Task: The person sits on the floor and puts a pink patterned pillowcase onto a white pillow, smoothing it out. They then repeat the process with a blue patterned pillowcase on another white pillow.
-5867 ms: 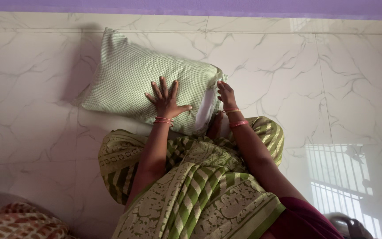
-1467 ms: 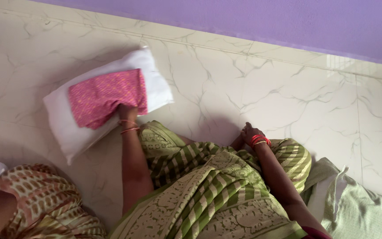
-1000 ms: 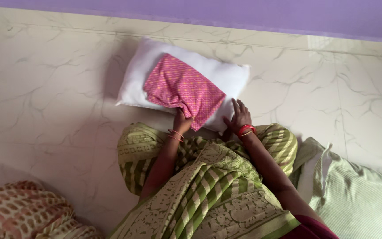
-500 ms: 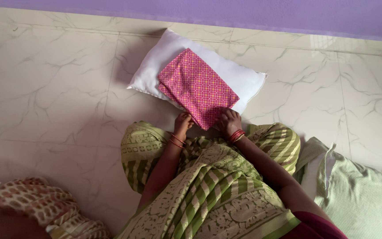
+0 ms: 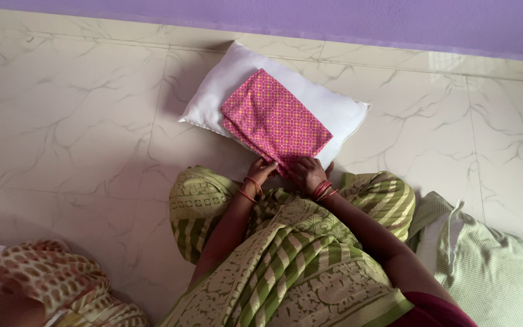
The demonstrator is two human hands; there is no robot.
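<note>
A bare white pillow (image 5: pixel 225 91) lies on the marble floor in front of my knees. A folded pink patterned pillow cover (image 5: pixel 276 118) rests on top of it. My left hand (image 5: pixel 263 171) pinches the cover's near edge at its lower corner. My right hand (image 5: pixel 307 172) grips the same edge just to the right. Both wrists wear red and gold bangles. My green striped sari (image 5: pixel 292 254) covers my lap below.
A pillow in a light green cover (image 5: pixel 491 272) lies on the floor at my right. A person in a beige patterned garment (image 5: pixel 49 284) sits at the lower left. A purple wall (image 5: pixel 334 18) runs along the back.
The green-covered pillow went from in front of me to my right. A white pillow with the pink cover was pulled in from the left. Both hands have closed on the cover's near edge.
</note>
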